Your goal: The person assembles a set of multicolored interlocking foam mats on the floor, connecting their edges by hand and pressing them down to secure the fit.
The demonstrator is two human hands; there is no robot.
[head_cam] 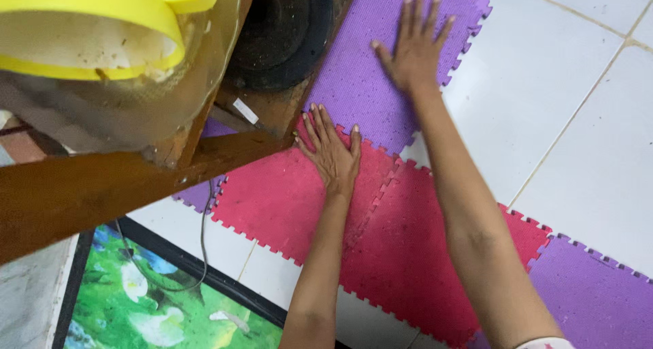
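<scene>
Left hand: the left hand (332, 152) was laid flat, fingers together, nothing clasped; it was pressed on the pink foam tile (286, 199) right at the toothed seam.
Right hand: the right hand (415, 46) was spread wide and open, palm down on the purple foam tile (360, 84), at one o'clock from the left hand; nothing was gripped.
Seam: the interlocking joint between purple and pink was seen at twelve o'clock of the left fingertips, seemingly closed there.
Wooden furniture: a brown wooden frame (102, 186) was set at nine o'clock, touching the left fingers' side.
Risk, pinching: fingers could be caught under the frame edge if the tile was pushed further beneath it.
Risk, seam: the teeth might be popped apart if uneven pressure was applied.
Risk, cable: the thin grey cable (202, 247) at seven o'clock could be snagged by a sliding mat.
</scene>
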